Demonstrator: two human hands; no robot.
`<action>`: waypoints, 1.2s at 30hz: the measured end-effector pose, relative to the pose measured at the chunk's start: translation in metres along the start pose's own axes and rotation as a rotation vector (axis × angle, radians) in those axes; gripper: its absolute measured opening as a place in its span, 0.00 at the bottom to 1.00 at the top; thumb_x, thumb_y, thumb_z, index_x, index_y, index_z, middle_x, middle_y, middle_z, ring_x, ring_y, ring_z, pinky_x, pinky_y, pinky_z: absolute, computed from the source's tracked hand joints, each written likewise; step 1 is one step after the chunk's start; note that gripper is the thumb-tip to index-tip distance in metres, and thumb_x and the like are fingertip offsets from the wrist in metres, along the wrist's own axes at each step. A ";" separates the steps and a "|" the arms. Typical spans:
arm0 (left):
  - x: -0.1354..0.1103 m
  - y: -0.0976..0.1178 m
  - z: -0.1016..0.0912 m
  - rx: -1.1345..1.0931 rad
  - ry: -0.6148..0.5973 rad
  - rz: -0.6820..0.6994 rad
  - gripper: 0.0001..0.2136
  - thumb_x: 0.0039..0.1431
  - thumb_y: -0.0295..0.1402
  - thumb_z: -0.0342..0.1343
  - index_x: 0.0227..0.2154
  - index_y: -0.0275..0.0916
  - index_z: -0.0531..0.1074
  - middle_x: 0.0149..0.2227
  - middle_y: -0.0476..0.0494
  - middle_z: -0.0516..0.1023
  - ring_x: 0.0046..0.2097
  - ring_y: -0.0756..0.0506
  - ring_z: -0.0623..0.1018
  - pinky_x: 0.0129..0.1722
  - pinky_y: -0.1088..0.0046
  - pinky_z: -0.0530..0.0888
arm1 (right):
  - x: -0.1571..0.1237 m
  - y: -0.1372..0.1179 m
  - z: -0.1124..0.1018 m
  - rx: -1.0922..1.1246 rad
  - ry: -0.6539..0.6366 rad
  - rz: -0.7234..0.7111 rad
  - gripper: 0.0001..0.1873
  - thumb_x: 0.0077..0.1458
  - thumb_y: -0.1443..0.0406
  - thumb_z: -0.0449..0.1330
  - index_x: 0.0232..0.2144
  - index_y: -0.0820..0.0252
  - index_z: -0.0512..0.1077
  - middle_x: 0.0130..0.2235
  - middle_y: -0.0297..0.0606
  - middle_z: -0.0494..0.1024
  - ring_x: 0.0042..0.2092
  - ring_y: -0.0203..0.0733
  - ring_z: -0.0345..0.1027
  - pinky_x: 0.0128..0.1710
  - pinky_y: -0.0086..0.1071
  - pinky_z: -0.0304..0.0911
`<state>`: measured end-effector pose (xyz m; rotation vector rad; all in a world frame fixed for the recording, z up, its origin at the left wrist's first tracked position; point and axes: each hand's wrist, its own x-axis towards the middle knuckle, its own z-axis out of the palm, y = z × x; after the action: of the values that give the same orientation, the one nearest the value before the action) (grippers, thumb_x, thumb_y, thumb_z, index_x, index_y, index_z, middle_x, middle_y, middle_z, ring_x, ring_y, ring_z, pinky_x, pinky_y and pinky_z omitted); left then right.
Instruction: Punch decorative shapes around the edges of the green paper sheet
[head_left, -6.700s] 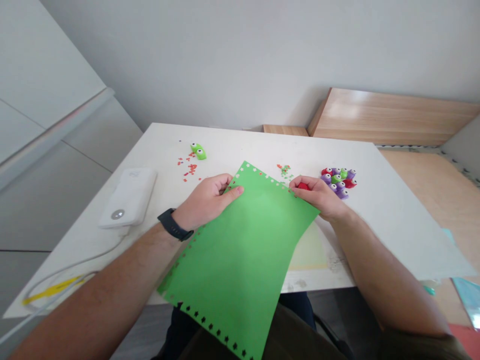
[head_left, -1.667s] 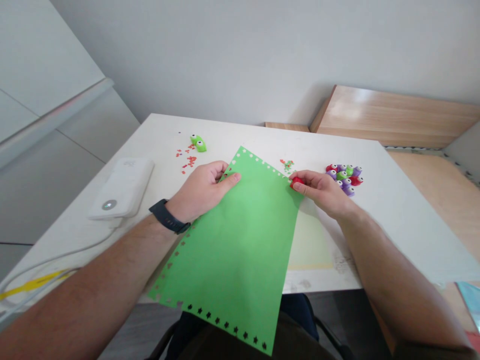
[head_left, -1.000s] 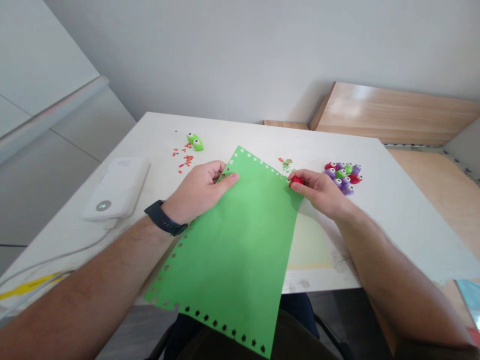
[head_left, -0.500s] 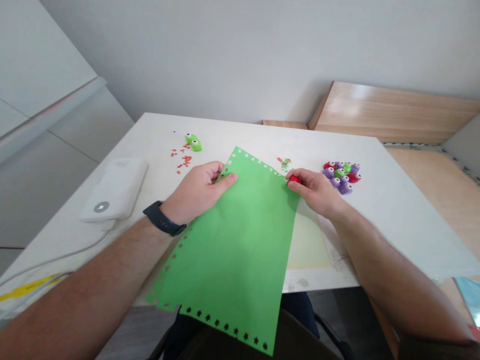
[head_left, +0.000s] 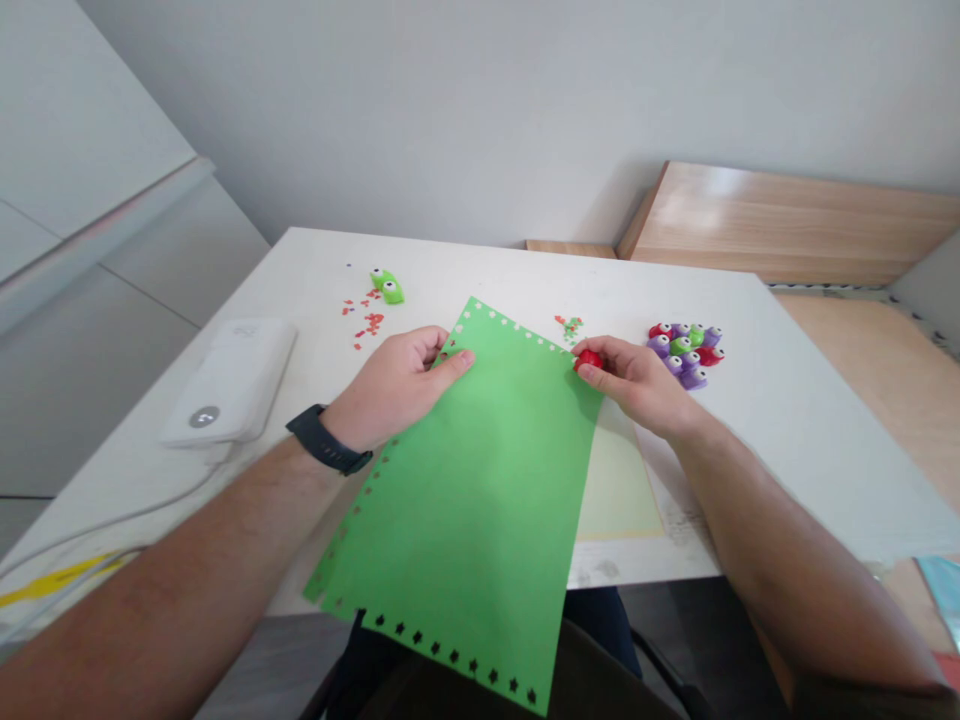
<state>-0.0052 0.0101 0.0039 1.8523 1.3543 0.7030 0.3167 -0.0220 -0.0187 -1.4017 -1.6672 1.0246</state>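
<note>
Left hand: the left hand (head_left: 397, 385), a dark watch (head_left: 326, 440) on its wrist, grips the green paper sheet near the far edge, thumb on top, fingers curled beneath.

Right hand: the right hand (head_left: 634, 385) pinches a red craft punch (head_left: 589, 360) between thumb and fingers, right at the sheet's far right edge.

Sheet: the green paper sheet (head_left: 465, 510) lies tilted at an angle across the middle of the table (head_left: 787, 430), one corner pointing to the far side, its lower end hanging past the near edge. Small star-shaped holes line its edges.

Under the sheet: a pale paper sheet (head_left: 619, 490) lies flat on the table, partly covered by the green one.

Far left of table: two green craft punches (head_left: 387, 286) sit together, red paper bits (head_left: 364, 325) scattered just below them.

Far right of table: a tight cluster of purple, red and green craft punches (head_left: 682, 350) stands beside the right hand, with a small heap of green and red paper bits (head_left: 571, 327) nearer the sheet.

Left edge of table: a white power bank (head_left: 225, 385) lies there, a white cable (head_left: 112, 520) trailing from it toward the near corner.
</note>
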 end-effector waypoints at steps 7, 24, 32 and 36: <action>0.000 0.000 0.000 0.006 0.010 -0.007 0.16 0.64 0.49 0.59 0.29 0.41 0.70 0.22 0.51 0.69 0.24 0.48 0.65 0.23 0.72 0.56 | 0.002 -0.004 -0.003 0.109 0.039 0.010 0.19 0.60 0.51 0.67 0.47 0.54 0.78 0.39 0.36 0.78 0.39 0.43 0.68 0.42 0.38 0.62; 0.001 -0.003 0.000 0.026 -0.018 -0.014 0.17 0.65 0.49 0.58 0.29 0.41 0.70 0.23 0.50 0.71 0.25 0.48 0.67 0.24 0.72 0.57 | 0.017 0.003 0.005 0.226 0.279 -0.016 0.22 0.58 0.48 0.69 0.48 0.53 0.78 0.41 0.36 0.81 0.42 0.42 0.73 0.42 0.37 0.69; 0.001 -0.001 0.000 0.048 -0.008 -0.018 0.17 0.65 0.48 0.58 0.28 0.41 0.68 0.22 0.52 0.68 0.24 0.49 0.65 0.24 0.72 0.55 | 0.028 0.017 0.007 0.086 0.311 -0.049 0.25 0.61 0.46 0.65 0.54 0.53 0.76 0.47 0.39 0.81 0.48 0.45 0.73 0.48 0.40 0.71; 0.001 -0.001 0.000 0.056 -0.002 -0.011 0.17 0.65 0.48 0.59 0.28 0.41 0.68 0.22 0.52 0.68 0.24 0.49 0.65 0.24 0.72 0.55 | 0.027 0.020 0.004 0.044 0.335 -0.062 0.25 0.62 0.46 0.64 0.54 0.52 0.76 0.48 0.40 0.81 0.49 0.46 0.73 0.48 0.41 0.70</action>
<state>-0.0059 0.0112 0.0030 1.8868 1.3951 0.6642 0.3171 0.0058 -0.0380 -1.3968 -1.4245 0.7397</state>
